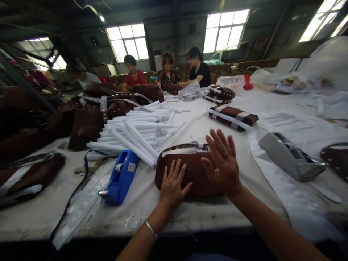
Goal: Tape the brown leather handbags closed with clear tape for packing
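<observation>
A dark brown leather handbag (pixel 194 170) lies flat on the white-covered table in front of me, its strap along the far edge partly wrapped in white. My left hand (pixel 174 183) rests on the bag's left part with fingers spread. Above its right part my right hand (pixel 223 165) is raised, palm up-facing and fingers stretched, holding nothing; whether its heel touches the bag I cannot tell. Left of the bag stands a blue tape dispenser (pixel 123 175). Just behind it spreads a pile of white rolled paper tubes (pixel 138 127).
Brown bags (pixel 87 119) are heaped at the left, and another bag (pixel 29 174) lies nearer. To the right are a grey tape dispenser (pixel 290 156) and a wrapped bag (pixel 233 116). Several people sit at the far side; plastic bags (pixel 328 65) pile up back right.
</observation>
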{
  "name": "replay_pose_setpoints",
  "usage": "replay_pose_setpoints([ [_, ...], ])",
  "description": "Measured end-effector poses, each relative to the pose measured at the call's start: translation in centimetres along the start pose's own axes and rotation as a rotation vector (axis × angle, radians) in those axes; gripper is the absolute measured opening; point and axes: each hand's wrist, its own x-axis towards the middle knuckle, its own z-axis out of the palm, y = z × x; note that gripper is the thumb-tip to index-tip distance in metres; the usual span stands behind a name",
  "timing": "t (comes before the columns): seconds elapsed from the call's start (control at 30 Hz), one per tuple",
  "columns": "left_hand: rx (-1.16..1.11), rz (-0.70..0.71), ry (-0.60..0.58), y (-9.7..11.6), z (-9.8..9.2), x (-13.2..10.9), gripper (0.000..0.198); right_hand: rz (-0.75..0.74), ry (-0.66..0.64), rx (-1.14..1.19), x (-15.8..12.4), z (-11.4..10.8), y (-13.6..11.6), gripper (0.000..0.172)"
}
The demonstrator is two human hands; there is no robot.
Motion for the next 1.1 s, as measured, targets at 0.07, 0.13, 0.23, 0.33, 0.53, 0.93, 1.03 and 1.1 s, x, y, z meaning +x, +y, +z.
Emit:
replay_pose_setpoints([
  [0.07, -0.009, -0.016, 0.022, -0.1, 0.0, -0.1, 0.081, -0.05, -0.021, 0.009, -0.3, 1.3, -0.8, 0.068],
  [0.13, -0.001, -0.066, 0.051, -0.3, -0.1, -0.5, 0.087, -0.101, -0.144, 0.004, -2.6, 3.9, -1.0, 0.069],
  [0.23, 0.03, -0.188, 0.087, -0.8, -0.3, -1.5, 0.089, -0.112, -0.327, -0.022, -7.3, 6.6, -0.8, 0.07],
  [0.33, 0.034, -0.267, 0.094, -1.2, -0.4, -2.7, 0.087, -0.187, -0.395, -0.013, -9.7, 5.7, -0.7, 0.071],
  [0.53, -0.061, -0.229, 0.099, -1.9, 0.1, -3.4, 0.092, -0.17, -0.136, 0.071, -3.4, 0.6, -3.2, 0.07],
  [0.93, -0.058, -0.192, 0.041, -2.7, -0.1, -4.6, 0.094, -0.337, -0.38, 0.133, -11.7, 3.4, -2.1, 0.062],
  [1.03, -0.052, -0.199, 0.023, -2.6, -0.3, -4.4, 0.091, -0.176, -0.165, 0.147, -10.2, -2.2, -0.2, 0.062],
  [1.1, -0.057, -0.202, 0.017, -2.6, -0.3, -4.3, 0.09, -0.018, 0.038, 0.068, -8.0, -4.9, 0.8, 0.061],
])
